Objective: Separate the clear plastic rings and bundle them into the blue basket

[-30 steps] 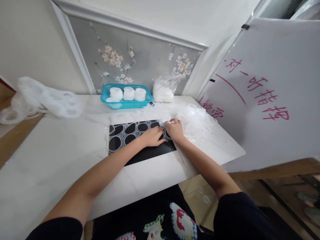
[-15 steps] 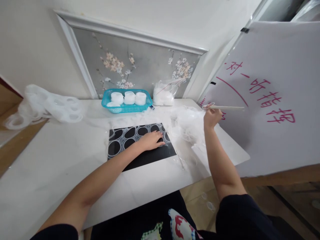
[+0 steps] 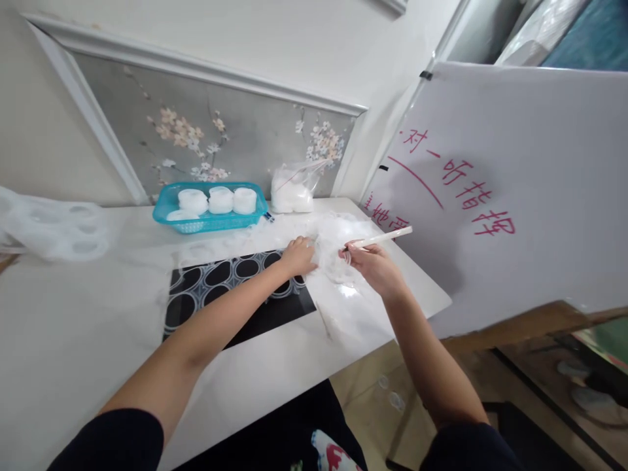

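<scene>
- From my end, the landmark is the black sheet (image 3: 275, 320), flat on the white table (image 3: 78, 327); pale oval outlines cover its far part, with a plain black strip on the near side.
- Left hand (image 3: 298, 257): at the sheet's far right corner, palm down, fingertips at the edge of the pile. I can't tell if the fingers pinch anything.
- Right hand (image 3: 373, 261): right of the sheet, above the table, closed on the pen (image 3: 385, 236). Hands are apart from each other.
- Pen: white, tilted, right of the sheet, butt end up and to the right, tip end at the fingers over the pile.
- A small white loop (image 3: 346, 256) shows at the right fingers; too small for me to say what holds it.
- Pile (image 3: 333, 235): thin, clear-white scraps, just right of the sheet.
- Blue tray (image 3: 210, 224): beyond the sheet, white stacks (image 3: 220, 199) inside.
- Clear bag (image 3: 293, 193), white contents: beyond the sheet, just right of the tray.
- White net (image 3: 73, 229) with round holes: well left of the sheet.
- Whiteboard (image 3: 490, 170), red writing: right of the sheet, past the pile.
- Flower panel (image 3: 260, 118): on the wall beyond the sheet.
</scene>
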`<state>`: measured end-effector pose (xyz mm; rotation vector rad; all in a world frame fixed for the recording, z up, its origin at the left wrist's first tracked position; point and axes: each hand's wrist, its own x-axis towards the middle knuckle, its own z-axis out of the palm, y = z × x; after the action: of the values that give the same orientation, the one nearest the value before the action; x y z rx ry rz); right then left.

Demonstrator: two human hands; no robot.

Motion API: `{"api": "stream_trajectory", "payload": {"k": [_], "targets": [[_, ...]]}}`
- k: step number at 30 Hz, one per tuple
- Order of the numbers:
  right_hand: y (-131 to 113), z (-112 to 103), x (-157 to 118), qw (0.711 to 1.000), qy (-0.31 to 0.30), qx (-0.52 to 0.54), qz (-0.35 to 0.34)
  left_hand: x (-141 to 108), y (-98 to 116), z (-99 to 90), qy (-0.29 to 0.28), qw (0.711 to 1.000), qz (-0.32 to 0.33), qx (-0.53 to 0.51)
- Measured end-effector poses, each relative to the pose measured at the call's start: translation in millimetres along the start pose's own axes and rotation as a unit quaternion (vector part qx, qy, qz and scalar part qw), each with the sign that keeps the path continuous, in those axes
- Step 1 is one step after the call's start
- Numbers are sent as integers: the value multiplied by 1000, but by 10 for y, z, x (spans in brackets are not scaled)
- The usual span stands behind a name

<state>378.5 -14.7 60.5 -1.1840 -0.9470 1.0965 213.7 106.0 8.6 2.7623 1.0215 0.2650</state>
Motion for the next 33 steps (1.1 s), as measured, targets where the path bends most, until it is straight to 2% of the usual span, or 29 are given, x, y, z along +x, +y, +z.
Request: {"api": "stream_trajectory", "payload": {"k": [3,5,11,14,17,18,20,24,27,30,32,33], "targets": [[-136,60,-175,990,-47,125,53,172,21,-49,-27,999,-5,-31],[-216,91,-268,976,-79,187,84,290,44,-172,-30,998,3,-61],[-343,197,-433,933,-139,302,139,705,228,-787,54,992,-14,-117],[-361,245,-475,922,-168,319,141,619,337,-1032,74,989,-4,-128],[-367,289,-503,910,-200,333,146,205,439,-1186,94,971,17,-220],[-365,307,-509,905,-207,340,153,23,468,-1221,92,957,23,-273],[-356,348,-518,890,-218,364,168,-347,505,-1265,50,920,39,-388],[-302,464,-524,869,-236,397,180,-925,482,-1242,-52,832,-3,-552],[-247,584,-530,856,-240,408,205,-1170,410,-1190,-92,750,-50,-653],[-213,719,-555,840,-232,430,234,-1345,333,-1192,-96,663,-89,-737],[-209,804,-587,835,-220,440,248,-1456,290,-1222,-88,621,-101,-772],[-211,843,-606,833,-212,442,256,-1510,271,-1240,-84,610,-105,-781]]}}
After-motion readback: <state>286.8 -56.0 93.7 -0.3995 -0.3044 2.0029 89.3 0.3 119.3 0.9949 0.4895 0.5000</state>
